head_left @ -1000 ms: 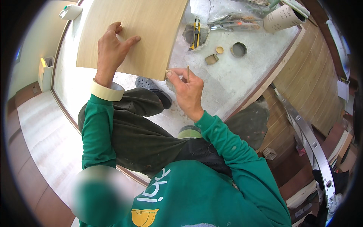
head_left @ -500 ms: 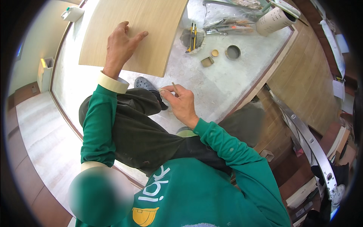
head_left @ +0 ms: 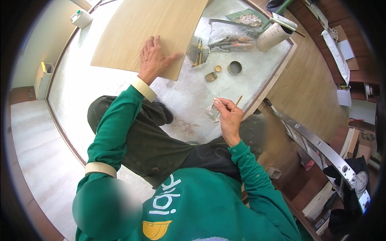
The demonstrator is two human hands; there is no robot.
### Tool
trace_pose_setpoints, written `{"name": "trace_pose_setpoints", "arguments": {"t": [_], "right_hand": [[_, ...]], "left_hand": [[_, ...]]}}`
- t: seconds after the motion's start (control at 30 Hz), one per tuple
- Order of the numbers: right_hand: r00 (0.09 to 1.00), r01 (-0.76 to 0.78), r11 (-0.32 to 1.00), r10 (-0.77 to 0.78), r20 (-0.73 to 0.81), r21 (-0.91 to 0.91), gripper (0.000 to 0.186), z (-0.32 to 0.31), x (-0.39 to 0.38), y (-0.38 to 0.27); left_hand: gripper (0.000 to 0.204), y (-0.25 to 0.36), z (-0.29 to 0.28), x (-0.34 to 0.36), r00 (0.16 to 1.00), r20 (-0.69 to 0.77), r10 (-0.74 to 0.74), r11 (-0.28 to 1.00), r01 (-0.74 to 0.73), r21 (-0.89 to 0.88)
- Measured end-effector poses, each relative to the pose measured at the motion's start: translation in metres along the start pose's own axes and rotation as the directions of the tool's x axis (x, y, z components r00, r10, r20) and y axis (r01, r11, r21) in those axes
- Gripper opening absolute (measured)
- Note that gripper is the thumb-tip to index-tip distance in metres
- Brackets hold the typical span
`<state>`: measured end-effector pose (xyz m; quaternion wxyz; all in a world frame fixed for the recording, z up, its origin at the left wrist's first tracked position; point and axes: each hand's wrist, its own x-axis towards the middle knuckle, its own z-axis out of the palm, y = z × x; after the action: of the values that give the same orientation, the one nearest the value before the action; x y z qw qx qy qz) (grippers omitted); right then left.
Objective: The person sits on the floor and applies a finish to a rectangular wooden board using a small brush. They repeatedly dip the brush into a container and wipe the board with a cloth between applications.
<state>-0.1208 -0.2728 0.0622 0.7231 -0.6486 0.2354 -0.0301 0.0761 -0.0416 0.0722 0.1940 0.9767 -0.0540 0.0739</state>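
My left hand [head_left: 154, 58] lies on the near right part of a light wood-grain panel [head_left: 128, 36], fingers stretched and thumb spread toward its right edge. It holds nothing. A cream tape-like ring [head_left: 143, 88] circles the left sleeve at the wrist, and a second ring [head_left: 100, 169] sits higher on that arm. My right hand [head_left: 230, 122] is raised in front of my lap, closed round a thin wooden stick [head_left: 239, 100]; the stick's other end is hidden. A crumpled whitish, partly see-through piece [head_left: 212, 112] shows at the fingertips; its kind is unclear.
Beyond the right hand stand an open round tin [head_left: 235, 68], a small yellowish lid [head_left: 218, 68] and a small box-like piece [head_left: 210, 76]. Yellow-black cutters [head_left: 198, 54], a clear tool bag [head_left: 231, 38] and a white cylinder [head_left: 272, 37] lie farther off. A metal ladder [head_left: 317, 140] leans at right.
My left hand has moved right across the panel and flattened toward its right edge. My right hand has shifted right, carrying the stick and the whitish piece. The whole view has turned slightly.
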Motion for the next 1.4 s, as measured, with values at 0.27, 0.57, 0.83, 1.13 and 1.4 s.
{"name": "trace_pose_setpoints", "arguments": {"t": [0.27, 0.57, 0.83, 1.13, 1.4], "right_hand": [[0.994, 0.055, 0.998, -0.056, -0.091, -0.015, 0.019, -0.012, -0.009, 0.0], [0.993, 0.057, 0.998, -0.057, -0.099, -0.004, 0.021, -0.01, -0.014, -0.005], [0.994, 0.064, 0.998, -0.064, -0.085, -0.009, 0.021, -0.003, -0.016, -0.006], [0.994, 0.061, 0.998, -0.064, -0.086, -0.029, 0.022, 0.002, -0.02, -0.006], [0.995, 0.043, 0.999, -0.045, -0.093, -0.014, 0.019, 0.001, -0.023, -0.008]], "left_hand": [[0.109, -0.01, -0.003, -0.005, 0.998, 0.058, 0.015, 1.0, -0.014, -0.002], [0.115, -0.01, -0.029, -0.032, 0.987, 0.155, 0.051, 0.997, -0.04, -0.071], [0.109, -0.019, -0.037, -0.037, 0.985, 0.171, 0.038, 0.987, -0.01, -0.163], [0.103, -0.002, -0.013, -0.041, 1.0, 0.024, 0.002, 0.996, 0.0, -0.084], [0.109, -0.006, -0.011, -0.042, 0.999, 0.043, 0.0, 1.0, 0.001, -0.029]]}}
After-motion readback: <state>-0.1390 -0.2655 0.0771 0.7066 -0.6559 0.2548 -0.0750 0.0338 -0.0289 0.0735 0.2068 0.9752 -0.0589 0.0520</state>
